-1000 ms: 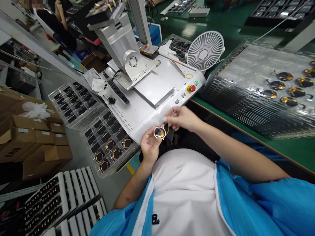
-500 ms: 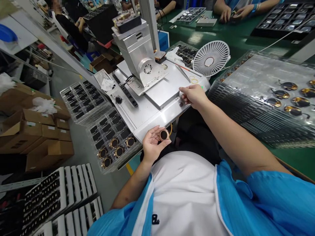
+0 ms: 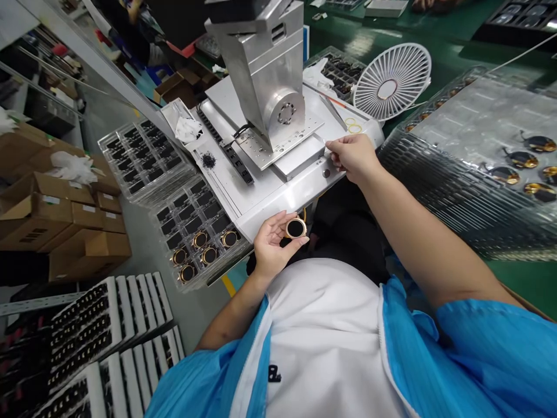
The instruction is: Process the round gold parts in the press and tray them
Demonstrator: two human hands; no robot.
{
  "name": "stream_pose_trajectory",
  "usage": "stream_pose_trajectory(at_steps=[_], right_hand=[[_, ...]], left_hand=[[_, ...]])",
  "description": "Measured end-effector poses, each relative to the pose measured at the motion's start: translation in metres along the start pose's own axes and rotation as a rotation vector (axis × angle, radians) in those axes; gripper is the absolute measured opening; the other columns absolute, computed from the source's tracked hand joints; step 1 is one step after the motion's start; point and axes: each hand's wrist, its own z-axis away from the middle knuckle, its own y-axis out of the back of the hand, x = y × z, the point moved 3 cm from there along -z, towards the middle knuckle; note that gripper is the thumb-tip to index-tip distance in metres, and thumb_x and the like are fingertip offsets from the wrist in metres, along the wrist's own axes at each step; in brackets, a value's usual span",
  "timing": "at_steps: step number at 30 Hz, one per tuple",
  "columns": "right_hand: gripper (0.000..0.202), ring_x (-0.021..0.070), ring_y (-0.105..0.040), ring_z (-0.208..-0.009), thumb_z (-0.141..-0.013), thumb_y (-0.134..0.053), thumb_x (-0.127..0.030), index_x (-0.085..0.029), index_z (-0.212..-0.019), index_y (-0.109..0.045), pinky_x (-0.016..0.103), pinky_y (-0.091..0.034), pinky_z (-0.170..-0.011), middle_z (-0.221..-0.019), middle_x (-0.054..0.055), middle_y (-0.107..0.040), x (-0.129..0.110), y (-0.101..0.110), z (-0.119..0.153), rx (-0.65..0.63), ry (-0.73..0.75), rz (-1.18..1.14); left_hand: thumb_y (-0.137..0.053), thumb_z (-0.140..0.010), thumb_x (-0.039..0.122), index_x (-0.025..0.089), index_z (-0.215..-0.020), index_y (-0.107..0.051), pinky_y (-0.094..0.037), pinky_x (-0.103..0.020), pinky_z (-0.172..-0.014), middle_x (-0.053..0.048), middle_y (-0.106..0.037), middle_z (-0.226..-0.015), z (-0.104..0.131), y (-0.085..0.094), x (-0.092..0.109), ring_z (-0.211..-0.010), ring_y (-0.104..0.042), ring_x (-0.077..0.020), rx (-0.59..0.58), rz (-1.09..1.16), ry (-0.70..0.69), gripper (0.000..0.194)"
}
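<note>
My left hand (image 3: pixel 272 247) is closed on a round gold-rimmed watch case (image 3: pixel 296 228), pinched at its edge with the dark face turned up toward me. It is in front of the near edge of a white machine base (image 3: pixel 278 206). My right hand (image 3: pixel 355 158) is over the base's front right edge, close to a round button (image 3: pixel 326 173), thumb and fingertips pressed together; whatever they hold, if anything, is too small to make out. Beyond the hands rises a silver metal machine head (image 3: pixel 278 75) above a flat metal block (image 3: pixel 300 158).
At left, a clear tray (image 3: pixel 163 212) carries black pieces and several gold-rimmed cases. Stacked clear trays (image 3: pixel 439 191) with cabled round parts stand at right. A white fan (image 3: pixel 391 84), tweezers (image 3: pixel 334 110) and yellow rings (image 3: pixel 353 125) are behind my right hand. Cartons (image 3: pixel 56 220) fill the far left.
The view has tipped down and closer to the machine. The watch case has turned so its face shows more fully. My right hand keeps its pinch near the base's edge.
</note>
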Motion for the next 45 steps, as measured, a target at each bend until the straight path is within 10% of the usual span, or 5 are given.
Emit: stream_pose_trajectory(at_steps=[7,15,37,41,45], right_hand=[[0.034,0.0065,-0.037,-0.040,-0.089,-0.074,-0.023,-0.019,-0.065,-0.051,0.022,-0.031,-0.042,-0.050,-0.002,-0.047,-0.013,-0.001,0.031,-0.031,0.132,-0.002],[0.043,0.0107,-0.049,-0.040,-0.074,-0.086,-0.052,-0.018,-0.071,-0.060,0.022,-0.033,-0.039,-0.052,0.000,-0.059,0.016,-0.022,0.146,-0.622,-0.036,0.105],[0.045,0.0130,-0.057,-0.048,-0.078,-0.080,-0.060,-0.019,-0.081,-0.060,0.023,-0.043,-0.040,-0.065,0.002,-0.067,0.035,-0.025,0.160,-0.565,-0.041,0.045],[0.047,0.0108,-0.053,-0.048,-0.075,-0.083,-0.060,-0.018,-0.078,-0.062,0.023,-0.042,-0.042,-0.065,0.002,-0.065,0.015,0.029,0.153,-0.364,0.094,0.037],[0.027,0.0124,-0.053,-0.049,-0.084,-0.079,-0.043,-0.018,-0.083,-0.070,0.027,-0.041,-0.048,-0.068,0.005,-0.067,-0.007,0.179,0.152,0.447,0.348,0.360]], left_hand=[[-0.095,-0.071,0.025,0.020,-0.131,-0.062,-0.065,-0.036,-0.094,-0.017,-0.077,-0.126,0.001,0.001,0.000,-0.114,-0.077,-0.0277,-0.009,-0.073,-0.008,0.069],[-0.089,-0.080,0.031,0.020,-0.138,-0.057,-0.065,-0.034,-0.096,-0.017,-0.076,-0.130,0.000,-0.002,0.004,-0.117,-0.076,-0.0259,-0.033,-0.270,-0.100,0.067],[-0.087,-0.083,0.027,0.021,-0.138,-0.057,-0.067,-0.035,-0.093,-0.017,-0.076,-0.128,0.006,-0.009,0.008,-0.113,-0.077,-0.0253,-0.047,-0.294,-0.166,0.063],[-0.087,-0.081,0.019,0.023,-0.144,-0.055,-0.062,-0.042,-0.106,-0.016,-0.068,-0.142,0.003,-0.013,0.005,-0.125,-0.072,-0.0263,-0.152,-0.256,-0.215,0.071],[-0.084,-0.084,0.020,0.021,-0.137,-0.061,-0.061,-0.046,-0.108,-0.014,-0.070,-0.136,-0.003,-0.007,-0.006,-0.122,-0.072,-0.0257,-0.168,-0.278,-0.168,0.058]])
